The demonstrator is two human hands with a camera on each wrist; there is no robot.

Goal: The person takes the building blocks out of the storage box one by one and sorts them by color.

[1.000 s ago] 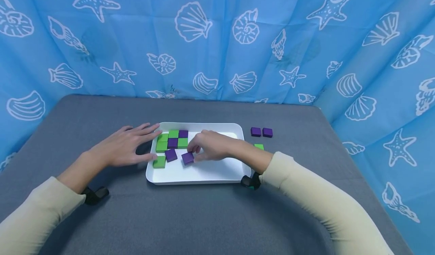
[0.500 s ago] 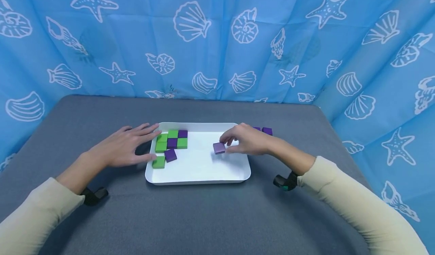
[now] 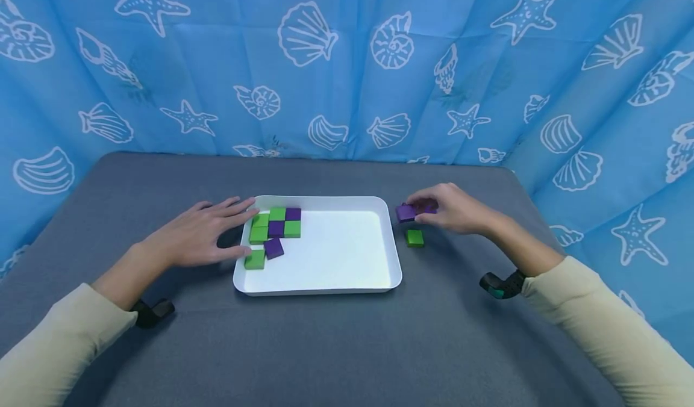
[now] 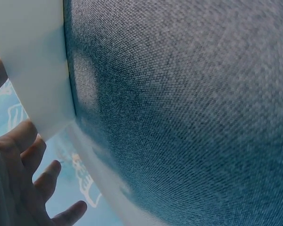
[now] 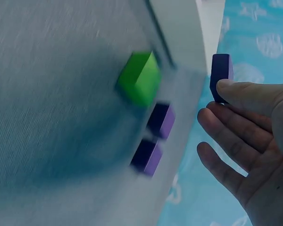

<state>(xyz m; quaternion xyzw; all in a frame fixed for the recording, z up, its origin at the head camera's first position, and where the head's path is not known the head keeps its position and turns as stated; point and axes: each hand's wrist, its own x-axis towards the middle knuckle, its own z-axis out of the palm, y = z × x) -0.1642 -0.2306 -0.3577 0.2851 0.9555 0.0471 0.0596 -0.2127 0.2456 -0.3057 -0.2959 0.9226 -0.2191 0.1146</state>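
My left hand (image 3: 208, 232) lies with spread, fairly straight fingers at the left rim of a white tray (image 3: 347, 291); in the left wrist view its fingers show beside the tray wall (image 4: 37, 70). Green and purple square blocks sit at the tray's left end, among them a tilted purple block (image 3: 273, 248) and a green block (image 3: 254, 259) by my thumb. Right of the tray, my right hand (image 3: 461, 211) pinches a purple block (image 5: 220, 75) between thumb and fingers, above the table. Below it are two purple blocks (image 5: 161, 120) and a green block (image 3: 414, 238).
A grey cloth-covered table (image 3: 325, 347) carries the tray. Behind it and along the right side hangs a blue curtain (image 3: 347, 82) with white shells and starfish. Dark wrist straps (image 3: 501, 286) are on both wrists.
My right hand has lifted a purple block from the middle of the tray and carried it right, past the tray's edge, over the loose blocks. My left hand has stayed in place.
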